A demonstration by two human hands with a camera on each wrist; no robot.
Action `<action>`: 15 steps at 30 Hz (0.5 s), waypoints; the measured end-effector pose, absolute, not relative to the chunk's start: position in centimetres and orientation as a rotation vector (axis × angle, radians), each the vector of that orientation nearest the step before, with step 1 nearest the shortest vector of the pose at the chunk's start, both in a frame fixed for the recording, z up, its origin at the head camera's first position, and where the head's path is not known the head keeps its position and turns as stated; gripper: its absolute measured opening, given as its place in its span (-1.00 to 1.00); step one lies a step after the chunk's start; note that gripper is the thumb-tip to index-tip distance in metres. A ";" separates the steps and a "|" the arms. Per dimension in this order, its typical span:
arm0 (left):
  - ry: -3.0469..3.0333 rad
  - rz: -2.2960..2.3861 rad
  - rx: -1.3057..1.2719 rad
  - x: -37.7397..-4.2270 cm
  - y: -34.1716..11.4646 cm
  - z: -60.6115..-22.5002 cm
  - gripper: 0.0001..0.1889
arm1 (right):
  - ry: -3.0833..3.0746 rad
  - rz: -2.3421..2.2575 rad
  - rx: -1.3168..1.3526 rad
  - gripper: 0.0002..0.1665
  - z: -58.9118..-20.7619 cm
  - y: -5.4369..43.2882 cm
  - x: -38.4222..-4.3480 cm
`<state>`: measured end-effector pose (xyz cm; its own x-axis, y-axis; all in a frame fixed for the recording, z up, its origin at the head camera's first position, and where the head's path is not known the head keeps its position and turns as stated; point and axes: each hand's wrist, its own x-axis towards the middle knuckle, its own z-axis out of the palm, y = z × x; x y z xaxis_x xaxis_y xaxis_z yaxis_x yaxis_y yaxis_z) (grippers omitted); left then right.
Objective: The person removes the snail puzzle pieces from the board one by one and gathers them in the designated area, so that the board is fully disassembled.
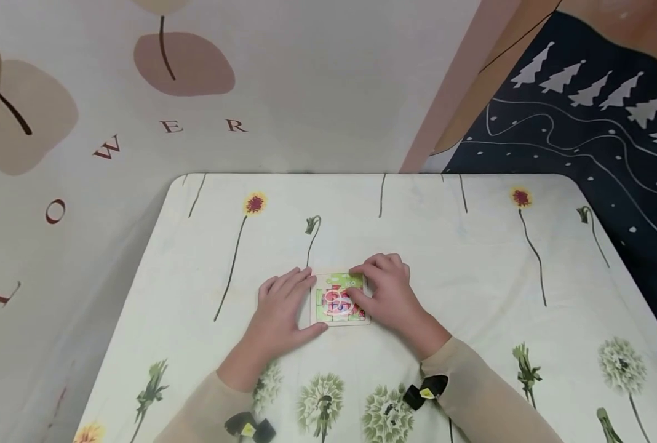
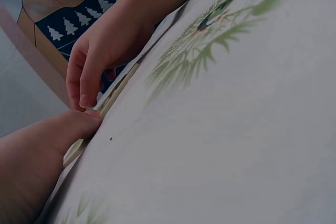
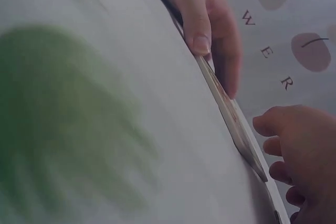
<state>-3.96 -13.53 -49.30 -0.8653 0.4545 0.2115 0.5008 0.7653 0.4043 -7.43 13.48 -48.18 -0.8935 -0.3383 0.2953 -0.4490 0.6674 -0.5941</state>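
A small square picture puzzle [image 1: 336, 301] lies flat on the table, with a pink and red figure on green and a pale border. My left hand [image 1: 281, 314] holds its left side, fingers at the far left corner and thumb along the near edge. In the right wrist view the left hand [image 3: 202, 24] has its thumb on the board [image 3: 226, 106], seen edge-on. Over the puzzle's right part is my right hand [image 1: 389, 295], its thumb and forefinger spread apart over the picture. No separate piece shows between them.
A white cloth with printed flowers covers the table [image 1: 434, 246]. Behind it hangs a pale curtain [image 1: 317, 92] with printed letters, and a dark tree-patterned cloth [image 1: 555, 129] hangs at the right. Both sleeves carry dark wrist straps [image 1: 425, 392].
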 end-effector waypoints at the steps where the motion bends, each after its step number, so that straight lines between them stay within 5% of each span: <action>1: -2.849 -0.705 -0.774 -4.0 -13.5 -49.3 -0.04 | -2.723 1.033 0.652 -0.62 -48.2 13.3 -7.5; 15: -2.782 -0.740 -0.773 -4.0 -13.5 -49.5 -0.14 | -2.792 0.924 0.628 -0.68 -47.9 11.6 -7.8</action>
<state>-3.95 -13.49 -49.53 -0.8535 0.4410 0.2775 0.5206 0.7442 0.4186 -7.77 11.64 -47.93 -0.9042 -0.3445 0.2525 -0.4272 0.7252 -0.5400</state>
